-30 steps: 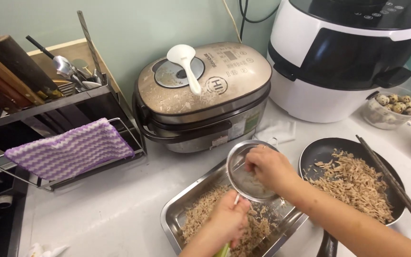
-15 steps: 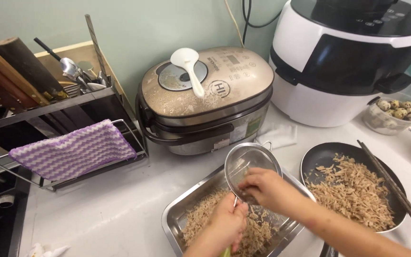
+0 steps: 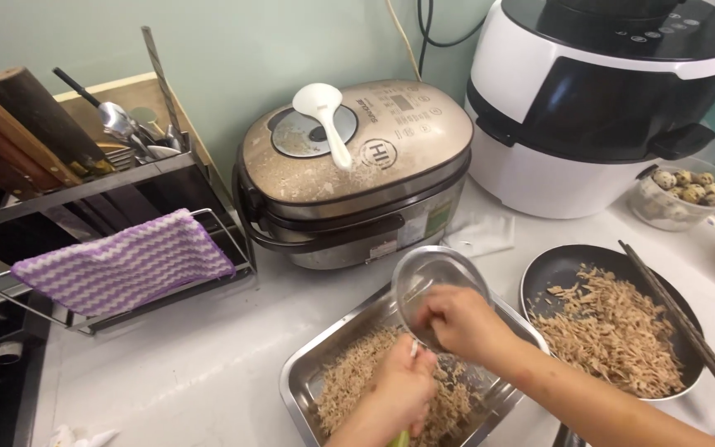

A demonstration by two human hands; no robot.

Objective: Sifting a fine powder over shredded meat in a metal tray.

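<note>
My right hand (image 3: 459, 321) grips a small round see-through bowl (image 3: 434, 279) and tilts it over a rectangular steel tray (image 3: 308, 374). The tray holds brown shredded food (image 3: 356, 382). My left hand (image 3: 403, 391) is just below the bowl, closed on a thin utensil with a green handle (image 3: 399, 439), whose tip reaches into the bowl. The bowl's inside is hard to make out. Both hands are over the tray's middle.
A black pan (image 3: 558, 269) of shredded food with chopsticks (image 3: 682, 333) across its rim lies right of the tray. Behind stand a beige rice cooker (image 3: 357, 178) with a white paddle (image 3: 324, 112), a white-and-black cooker (image 3: 589, 99), a bowl of speckled eggs (image 3: 684, 192) and a rack with a purple cloth (image 3: 122, 265).
The bowl has tipped further up on its edge over the tray. My left hand has risen toward it with the utensil.
</note>
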